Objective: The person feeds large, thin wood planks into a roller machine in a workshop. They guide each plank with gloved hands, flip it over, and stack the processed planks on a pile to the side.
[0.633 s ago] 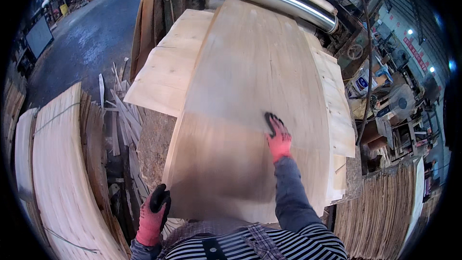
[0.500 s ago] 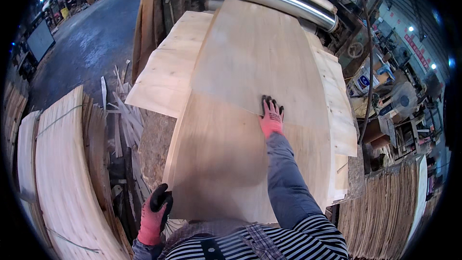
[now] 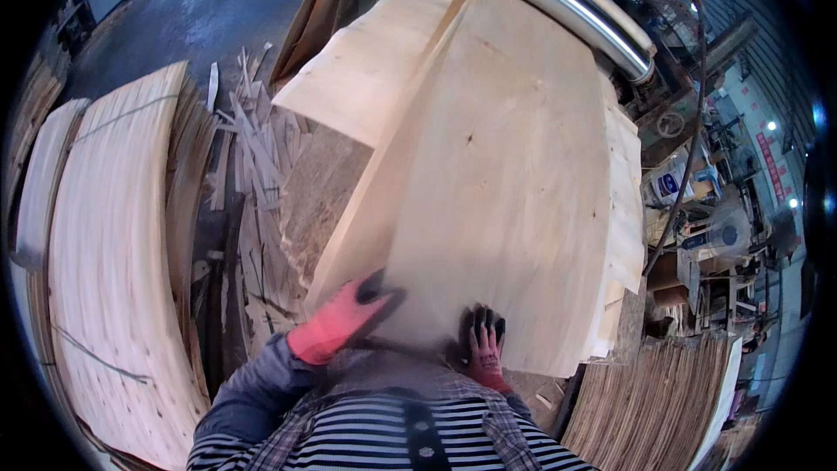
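A broad pale wood veneer sheet (image 3: 506,166) with a few dark knots lies on top of the stack in front of me, askew to the sheets beneath. My left hand (image 3: 340,318), in a pink glove with black fingers, is at its near left corner. That hand is blurred, but thumb and fingers look apart. My right hand (image 3: 484,344), gloved alike, rests on the sheet's near edge with fingers stretched out over the wood. Its thumb side is dark and smeared. Along the left, the edge of a lower veneer sheet (image 3: 375,201) shows.
A shiny metal roller (image 3: 558,0) crosses the far end of the stack. Tied veneer bundles (image 3: 113,253) stand at left, beside scattered wood strips (image 3: 253,157). Another veneer stack (image 3: 649,401) is at near right. A hanging cable (image 3: 693,148) runs down the right side.
My right hand has drawn back from mid-sheet to the near edge. My left hand has moved up and right onto the near left corner. A paler, knotted sheet face now shows on top.
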A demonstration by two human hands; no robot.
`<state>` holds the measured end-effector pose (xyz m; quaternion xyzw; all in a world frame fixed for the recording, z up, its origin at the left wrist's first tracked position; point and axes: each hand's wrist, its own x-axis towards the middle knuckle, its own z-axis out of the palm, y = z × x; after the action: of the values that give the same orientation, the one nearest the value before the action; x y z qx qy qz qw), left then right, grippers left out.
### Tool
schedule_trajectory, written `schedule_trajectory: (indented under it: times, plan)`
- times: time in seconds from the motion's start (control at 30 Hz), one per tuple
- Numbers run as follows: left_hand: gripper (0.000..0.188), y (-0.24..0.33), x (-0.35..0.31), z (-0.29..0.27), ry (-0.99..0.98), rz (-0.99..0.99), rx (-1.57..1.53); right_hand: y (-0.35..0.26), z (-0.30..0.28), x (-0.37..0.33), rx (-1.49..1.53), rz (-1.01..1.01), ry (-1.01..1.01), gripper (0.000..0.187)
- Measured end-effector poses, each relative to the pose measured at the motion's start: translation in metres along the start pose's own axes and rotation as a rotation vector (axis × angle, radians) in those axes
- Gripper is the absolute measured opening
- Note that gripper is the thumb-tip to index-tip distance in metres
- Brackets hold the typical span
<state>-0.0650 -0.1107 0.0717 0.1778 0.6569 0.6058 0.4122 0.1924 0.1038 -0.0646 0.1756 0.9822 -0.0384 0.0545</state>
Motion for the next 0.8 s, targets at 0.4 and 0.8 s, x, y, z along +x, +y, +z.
schedule_trajectory:
  times: [0.4, 0.8]
  plan:
    - [0.043, -0.021, -0.044, -0.043, 0.006, 0.250, -0.446, -0.022, -0.097, -0.056, 0.355, 0.024, 0.465, 0.070]
    - [0.075, -0.064, 0.017, -0.033, 0.440, 0.217, 0.954, 0.044, -0.126, 0.164, 0.211, 0.108, 0.475, 0.059]
